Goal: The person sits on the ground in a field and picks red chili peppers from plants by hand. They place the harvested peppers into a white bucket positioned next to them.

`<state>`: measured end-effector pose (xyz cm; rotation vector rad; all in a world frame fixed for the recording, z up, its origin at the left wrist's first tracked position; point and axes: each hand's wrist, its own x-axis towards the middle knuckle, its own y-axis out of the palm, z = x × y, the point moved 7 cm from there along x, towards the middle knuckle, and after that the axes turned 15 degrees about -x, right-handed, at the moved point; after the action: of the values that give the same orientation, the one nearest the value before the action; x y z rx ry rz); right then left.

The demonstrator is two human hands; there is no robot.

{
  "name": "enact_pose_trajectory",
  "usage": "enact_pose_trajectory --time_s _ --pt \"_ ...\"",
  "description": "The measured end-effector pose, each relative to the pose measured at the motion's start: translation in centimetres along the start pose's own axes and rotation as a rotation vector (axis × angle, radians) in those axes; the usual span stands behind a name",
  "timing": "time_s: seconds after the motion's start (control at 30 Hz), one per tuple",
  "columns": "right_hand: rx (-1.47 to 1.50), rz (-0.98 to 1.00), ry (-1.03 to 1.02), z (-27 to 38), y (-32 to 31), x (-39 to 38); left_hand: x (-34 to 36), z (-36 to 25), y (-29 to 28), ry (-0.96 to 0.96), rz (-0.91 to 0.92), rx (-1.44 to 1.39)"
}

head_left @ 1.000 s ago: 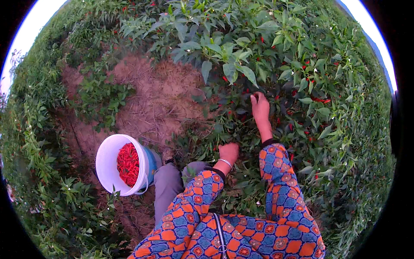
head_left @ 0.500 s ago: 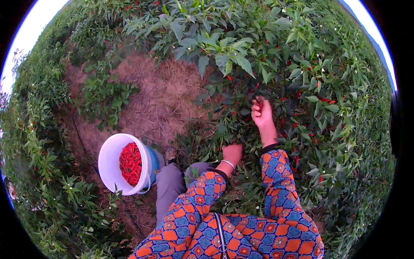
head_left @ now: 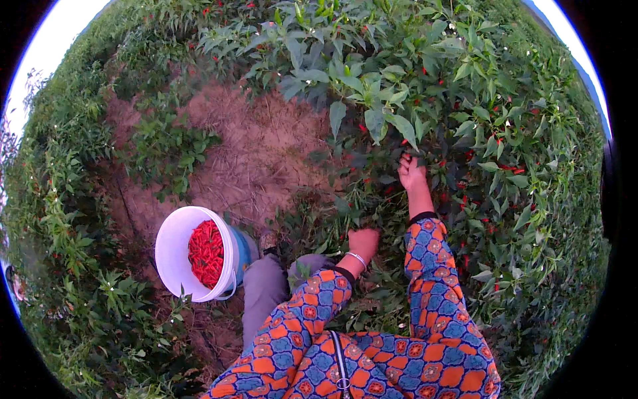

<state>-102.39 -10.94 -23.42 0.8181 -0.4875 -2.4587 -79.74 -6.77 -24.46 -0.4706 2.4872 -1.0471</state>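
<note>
My right hand (head_left: pixel 412 174) reaches up into a chili plant (head_left: pixel 392 100), its fingers curled in beneath the leaves. A little red shows at its curled fingers, where chili peppers are held; how many is hidden. Lower and to the left, my left hand (head_left: pixel 364 243) is closed in a fist, back of the hand upward, over low foliage. Whatever its fingers may hold is out of sight. Ripe red chilies (head_left: pixel 512 169) hang among the leaves right of my right hand. A white-and-blue bucket (head_left: pixel 174 229), tilted toward me, contains a heap of picked red chilies (head_left: pixel 207 254).
Bare brown soil with dry stalks (head_left: pixel 256 143) stretches ahead, beyond the bucket. My grey-trousered leg (head_left: pixel 264 292) is beside the bucket. A small leafy plant (head_left: pixel 169 146) grows on the soil, and dense chili bushes (head_left: pixel 60 219) line the left side.
My right hand has moved slightly right and its fingers have gone deeper under the leaves. My left fist has stayed nearly in place. The whole view has shifted a little.
</note>
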Motion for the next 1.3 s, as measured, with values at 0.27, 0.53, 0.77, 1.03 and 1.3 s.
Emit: enact_pose_trajectory --time_s 0.27,0.53,0.77,1.03,1.3 --pt "-1.010 -0.112 -0.469 2.5 2.4 -1.0 0.1 -0.5 0.0 0.020 0.025 0.063" --pt "-1.689 -0.335 -0.618 2.7 3.0 -0.5 0.0 -0.6 -0.3 0.020 -0.008 0.055" --pt "0.026 -0.032 -0.030 0.3 2.0 -1.3 -0.5 -0.3 -0.6 0.021 -0.019 0.031" --pt "-1.428 -0.656 -0.916 5.8 -1.4 3.9 0.3 -1.7 -0.3 0.033 0.024 0.019" --pt "0.101 0.454 0.135 -2.8 12.9 -4.5 -0.2 1.0 -0.2 -0.063 0.012 -0.010"
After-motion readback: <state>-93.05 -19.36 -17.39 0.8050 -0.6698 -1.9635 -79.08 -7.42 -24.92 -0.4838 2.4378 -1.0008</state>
